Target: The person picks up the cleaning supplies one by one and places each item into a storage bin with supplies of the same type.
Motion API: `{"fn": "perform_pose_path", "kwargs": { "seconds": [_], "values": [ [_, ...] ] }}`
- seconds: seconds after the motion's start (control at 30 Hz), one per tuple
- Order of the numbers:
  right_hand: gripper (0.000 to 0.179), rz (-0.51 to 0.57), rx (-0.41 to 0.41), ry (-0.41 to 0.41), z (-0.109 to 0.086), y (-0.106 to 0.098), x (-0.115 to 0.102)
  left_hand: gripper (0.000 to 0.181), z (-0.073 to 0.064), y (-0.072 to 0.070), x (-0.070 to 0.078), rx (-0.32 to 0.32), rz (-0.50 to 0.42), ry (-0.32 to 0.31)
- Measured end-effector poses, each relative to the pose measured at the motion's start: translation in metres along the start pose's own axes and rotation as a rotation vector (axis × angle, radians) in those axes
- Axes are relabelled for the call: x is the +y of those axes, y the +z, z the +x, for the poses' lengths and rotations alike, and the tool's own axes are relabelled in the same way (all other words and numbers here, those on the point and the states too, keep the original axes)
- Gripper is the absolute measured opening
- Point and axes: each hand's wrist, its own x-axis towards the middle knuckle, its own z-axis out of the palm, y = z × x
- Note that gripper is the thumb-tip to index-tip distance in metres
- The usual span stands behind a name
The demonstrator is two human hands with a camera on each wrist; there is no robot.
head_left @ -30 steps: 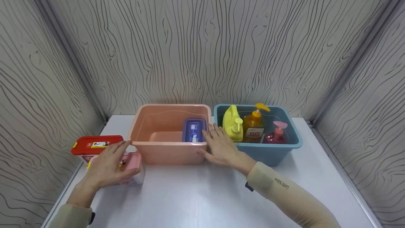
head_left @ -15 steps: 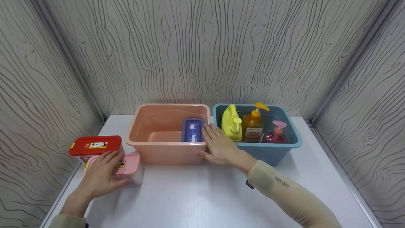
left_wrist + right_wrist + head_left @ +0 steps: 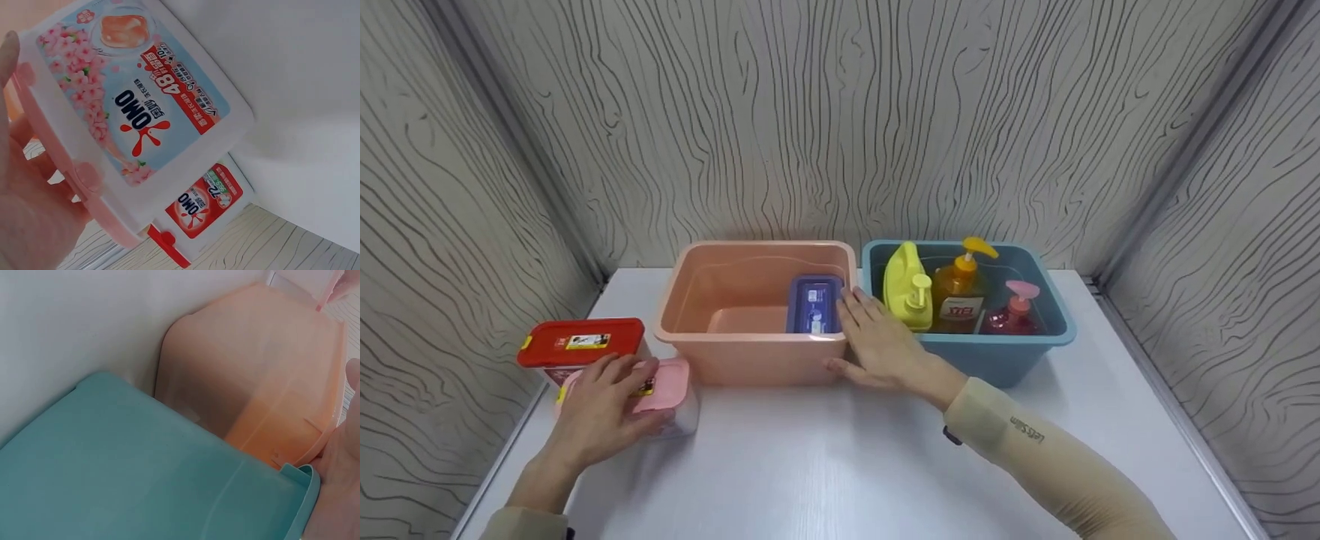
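Note:
My left hand (image 3: 592, 420) spans the pink lid of an OMO laundry pod box (image 3: 129, 95), fingers over its top and thumb at the near edge. The box stands on the table in the head view. Behind it is a red-lidded OMO box (image 3: 585, 341). My right hand (image 3: 881, 341) rests with straight fingers on the right rim of a peach storage bin (image 3: 765, 365), thumb near the front wall. Inside that bin, against the right side, lies a blue-lidded box (image 3: 815, 306). Its lower part is hidden.
A blue storage bin (image 3: 982, 360) stands right of the peach one. It holds a yellow bottle (image 3: 901, 289), an amber pump bottle (image 3: 958, 300) and a red pump bottle (image 3: 1014, 319). Patterned walls (image 3: 810, 112) enclose the white table (image 3: 825, 465) behind and at both sides.
My left hand has come down and slightly left onto the pink-lidded box, away from the peach bin's corner. My right hand stays at the bin's rim. The head view has shifted slightly.

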Motion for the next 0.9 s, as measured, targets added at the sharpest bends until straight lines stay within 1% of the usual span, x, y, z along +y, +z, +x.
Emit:
{"fn": "perform_pose_path", "kwargs": {
  "seconds": [0.1, 0.3, 0.53, 0.63, 0.73, 0.9],
  "values": [
    [0.108, -0.010, 0.005, 0.001, -0.001, -0.001, 0.000, 0.104, 0.001, -0.001, 0.005, 0.002, -0.002, -0.012],
    [0.108, -0.003, 0.006, -0.001, -0.001, -0.001, -0.001, 0.108, 0.002, -0.001, 0.015, -0.033, -0.020, -0.054],
    [0.108, -0.007, 0.012, -0.004, -0.001, -0.001, 0.000, 0.106, 0.004, -0.002, 0.030, -0.021, 0.022, -0.093],
    [0.108, -0.011, 0.020, -0.008, -0.001, 0.000, 0.001, 0.107, 0.003, -0.003, 0.034, -0.030, 0.032, -0.110],
    [0.109, -0.018, 0.024, -0.009, 0.000, 0.001, 0.001, 0.107, 0.002, -0.007, 0.035, -0.055, 0.023, -0.106],
    [0.110, -0.020, 0.014, -0.013, 0.000, 0.001, 0.001, 0.101, 0.001, -0.014, 0.036, -0.134, -0.055, -0.109]
  ]
}}
